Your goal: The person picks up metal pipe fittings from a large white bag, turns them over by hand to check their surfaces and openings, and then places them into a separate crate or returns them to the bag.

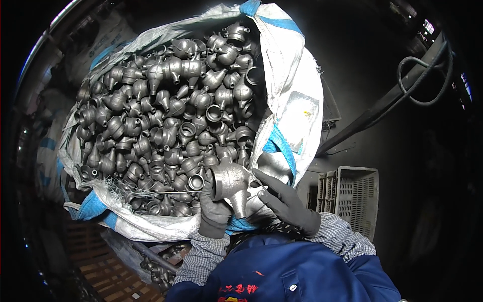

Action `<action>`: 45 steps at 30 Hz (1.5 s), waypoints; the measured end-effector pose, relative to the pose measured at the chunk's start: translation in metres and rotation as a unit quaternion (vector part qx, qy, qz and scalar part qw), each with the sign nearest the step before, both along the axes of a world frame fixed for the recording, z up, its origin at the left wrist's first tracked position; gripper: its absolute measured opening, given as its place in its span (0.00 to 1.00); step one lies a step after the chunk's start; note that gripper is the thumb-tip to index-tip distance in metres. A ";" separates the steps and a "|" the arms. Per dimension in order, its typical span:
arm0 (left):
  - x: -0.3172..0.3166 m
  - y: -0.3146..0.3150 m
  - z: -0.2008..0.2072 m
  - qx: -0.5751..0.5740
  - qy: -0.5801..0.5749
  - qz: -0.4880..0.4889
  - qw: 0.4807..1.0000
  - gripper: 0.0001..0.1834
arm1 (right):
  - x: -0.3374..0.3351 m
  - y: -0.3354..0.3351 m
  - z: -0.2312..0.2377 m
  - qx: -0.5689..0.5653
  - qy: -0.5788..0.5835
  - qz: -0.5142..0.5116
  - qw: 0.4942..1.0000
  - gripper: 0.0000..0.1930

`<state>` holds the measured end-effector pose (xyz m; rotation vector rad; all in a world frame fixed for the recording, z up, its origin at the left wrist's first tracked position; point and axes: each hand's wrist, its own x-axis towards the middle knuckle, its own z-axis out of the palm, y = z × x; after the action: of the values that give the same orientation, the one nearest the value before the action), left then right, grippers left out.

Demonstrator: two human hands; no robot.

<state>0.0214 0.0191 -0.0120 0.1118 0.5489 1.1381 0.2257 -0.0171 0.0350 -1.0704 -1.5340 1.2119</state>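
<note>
Grey-gloved, my left hand [215, 212] is closed round the left side of a grey metal casting [231, 185]. This casting has a round body, a ribbed open collar on its left and a tapered spout pointing down. My right hand [288, 202], also gloved, is just right of the casting with fingers stretched out and apart. Its fingertips come close to the casting; whether they touch it I cannot tell. Behind my hands, a large white woven sack [282, 55] with blue straps is heaped with many similar castings [173, 108].
A pale plastic crate [358, 201] stands on the right. Beyond it a dark slanting pole [372, 113] carries a looped cable [427, 80]. Below the sack at lower left is a brown slatted crate [108, 264], with more castings [158, 272] beside it. Loose threads [136, 190] hang from the sack's rim.
</note>
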 end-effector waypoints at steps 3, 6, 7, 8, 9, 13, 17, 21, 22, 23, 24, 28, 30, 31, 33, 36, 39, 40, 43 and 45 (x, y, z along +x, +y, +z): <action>-0.012 -0.004 -0.018 -0.002 -0.055 -0.021 0.998 0.30 | 0.009 -0.003 0.004 0.031 -0.070 0.004 0.997 0.25; -0.012 -0.006 -0.026 0.001 -0.060 -0.003 0.998 0.29 | 0.008 -0.007 0.010 0.056 -0.082 0.017 0.995 0.26; -0.011 -0.007 -0.027 0.011 -0.049 0.006 0.999 0.29 | 0.005 -0.009 0.017 0.051 -0.086 0.007 0.995 0.24; -0.011 -0.007 -0.027 0.021 -0.039 0.016 0.999 0.29 | 0.005 -0.010 0.017 0.054 -0.104 0.010 0.993 0.25; -0.011 -0.009 -0.022 0.058 -0.077 -0.006 0.995 0.27 | 0.005 -0.010 0.018 0.058 -0.122 0.013 0.991 0.27; -0.011 -0.013 -0.023 0.055 -0.014 0.017 0.998 0.26 | 0.001 -0.009 0.013 0.133 -0.207 0.007 0.969 0.35; -0.006 -0.015 -0.011 0.045 0.056 0.027 0.997 0.26 | -0.001 -0.008 0.012 0.199 -0.292 -0.003 0.936 0.37; -0.006 -0.016 -0.006 0.039 0.047 0.015 0.998 0.26 | 0.001 -0.009 0.020 0.201 -0.332 -0.005 0.922 0.36; -0.006 -0.017 -0.004 0.032 0.043 0.016 0.998 0.26 | 0.004 -0.010 0.023 0.193 -0.349 -0.001 0.917 0.36; -0.006 -0.017 -0.001 0.025 0.040 0.017 0.999 0.26 | 0.006 -0.010 0.024 0.186 -0.367 0.004 0.912 0.35; -0.006 -0.018 0.000 0.018 0.036 0.017 0.999 0.26 | 0.009 -0.010 0.023 0.175 -0.351 0.004 0.920 0.35; -0.016 -0.014 -0.018 0.014 -0.069 0.005 0.997 0.25 | 0.011 -0.009 0.024 0.122 -0.277 -0.004 0.953 0.29; -0.017 -0.015 -0.022 0.003 -0.046 0.024 0.999 0.25 | 0.010 -0.010 0.024 0.104 -0.243 -0.014 0.964 0.26; -0.018 -0.014 -0.024 -0.012 -0.043 0.027 0.999 0.25 | 0.008 -0.011 0.024 0.103 -0.232 -0.019 0.967 0.26; -0.020 -0.014 -0.025 -0.042 -0.035 0.032 0.998 0.25 | 0.005 -0.012 0.022 0.118 -0.235 -0.020 0.964 0.28; -0.019 -0.013 -0.021 -0.054 -0.044 0.022 0.997 0.24 | 0.004 -0.012 0.017 0.166 -0.281 -0.012 0.945 0.33; -0.016 -0.016 -0.015 -0.052 -0.010 0.031 0.998 0.24 | 0.006 -0.012 0.020 0.186 -0.312 -0.003 0.932 0.33; -0.015 -0.017 -0.015 -0.053 -0.013 0.034 0.998 0.24 | 0.007 -0.013 0.021 0.180 -0.312 0.002 0.933 0.33; -0.014 -0.017 -0.015 -0.052 -0.015 0.041 0.998 0.24 | 0.008 -0.015 0.019 0.144 -0.265 0.003 0.954 0.32; -0.016 -0.017 -0.018 -0.049 -0.006 0.044 0.998 0.24 | 0.008 -0.015 0.019 0.121 -0.242 0.003 0.963 0.32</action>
<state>0.0055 0.0018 -0.0297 -0.0035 0.6022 1.1942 0.2336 -0.0319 0.0539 -1.2526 -1.9968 0.7646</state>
